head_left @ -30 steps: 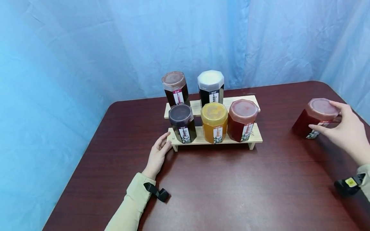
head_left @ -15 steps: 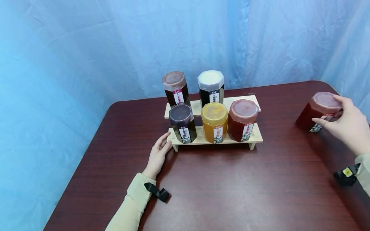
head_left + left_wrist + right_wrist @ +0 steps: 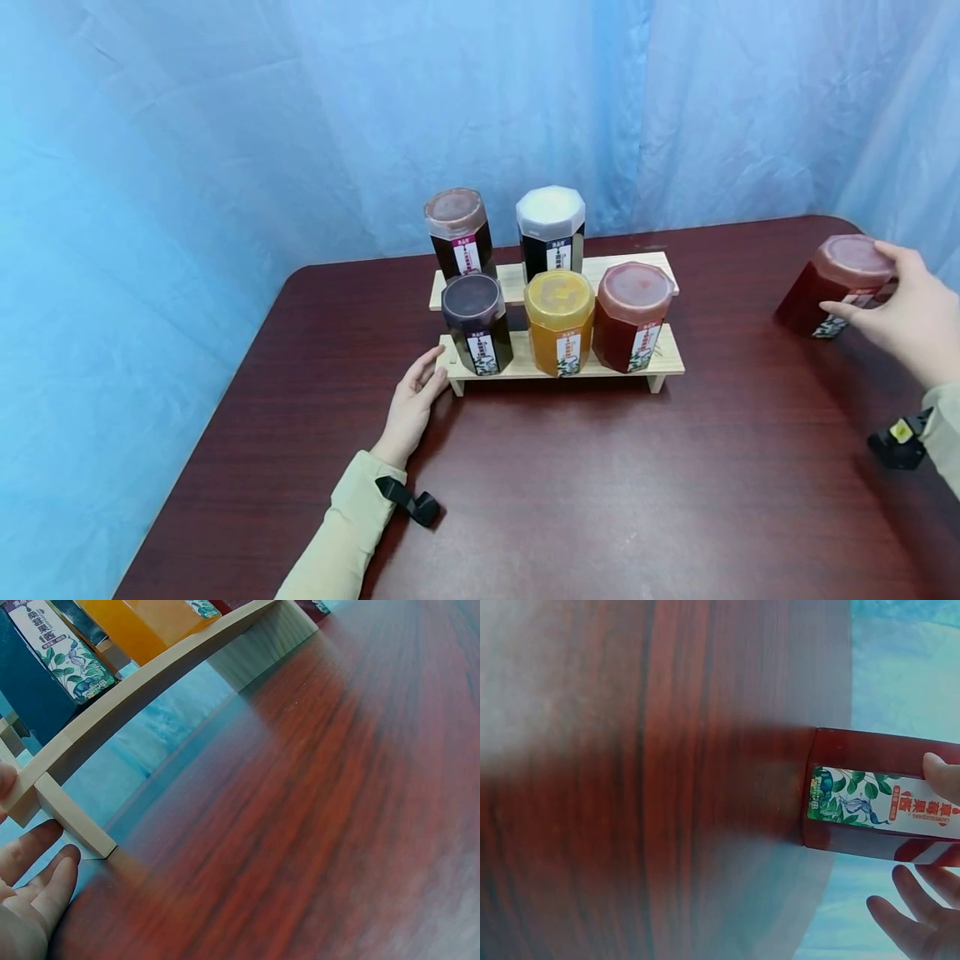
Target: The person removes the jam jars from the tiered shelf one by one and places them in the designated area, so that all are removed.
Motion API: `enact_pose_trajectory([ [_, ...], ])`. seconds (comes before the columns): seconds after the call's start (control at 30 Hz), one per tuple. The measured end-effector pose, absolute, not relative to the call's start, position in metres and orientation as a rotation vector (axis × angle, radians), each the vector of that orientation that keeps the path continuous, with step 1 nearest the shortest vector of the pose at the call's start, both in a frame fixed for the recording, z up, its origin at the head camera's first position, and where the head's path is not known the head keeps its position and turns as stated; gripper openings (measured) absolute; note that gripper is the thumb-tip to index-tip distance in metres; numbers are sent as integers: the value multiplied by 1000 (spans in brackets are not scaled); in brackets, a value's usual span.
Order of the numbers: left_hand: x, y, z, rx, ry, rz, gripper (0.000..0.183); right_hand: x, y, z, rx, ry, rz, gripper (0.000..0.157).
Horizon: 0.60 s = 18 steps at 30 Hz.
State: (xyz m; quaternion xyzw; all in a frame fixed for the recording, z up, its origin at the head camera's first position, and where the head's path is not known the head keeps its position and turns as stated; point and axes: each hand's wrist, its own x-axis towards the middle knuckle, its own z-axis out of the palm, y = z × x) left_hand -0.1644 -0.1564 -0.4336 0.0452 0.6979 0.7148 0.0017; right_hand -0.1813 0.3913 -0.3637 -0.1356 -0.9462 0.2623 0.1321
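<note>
In the head view my right hand [image 3: 915, 312] holds a red octagonal jar [image 3: 806, 302] with a frosted lid, thumb on the near side and fingers around the far side. The right wrist view shows its leafy white label [image 3: 870, 799] and its base right at the tabletop. My left hand [image 3: 408, 408] grips the left end of a two-tier wooden rack [image 3: 450, 357] at its corner. On the lower tier stand a dark purple jar [image 3: 475, 321], a yellow jar [image 3: 558, 325] and another red jar [image 3: 632, 321].
A brown-lidded dark jar [image 3: 459, 233] and a white-lidded black jar [image 3: 551, 233] stand on the rack's upper tier [image 3: 630, 271]. The dark red wooden table [image 3: 555, 500] carries everything. A blue curtain [image 3: 360, 125] hangs behind and to the sides.
My right hand and its red jar have moved away from me and slightly right, toward the table's back right corner. My left hand stays at the rack's end.
</note>
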Motion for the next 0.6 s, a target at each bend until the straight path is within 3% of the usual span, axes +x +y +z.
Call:
enact_pose_trajectory([
  [0.2,-164,-156,-434,143,2187,2248,43,-188,401,-369,-389,-2727,807,89],
  [0.47,-163,-156,-432,141,2172,2254,44,-238,478,-433,-336,-2635,834,97],
  [0.6,-164,-156,-432,136,2178,2248,44,-251,497,-445,-303,-2588,883,98],
])
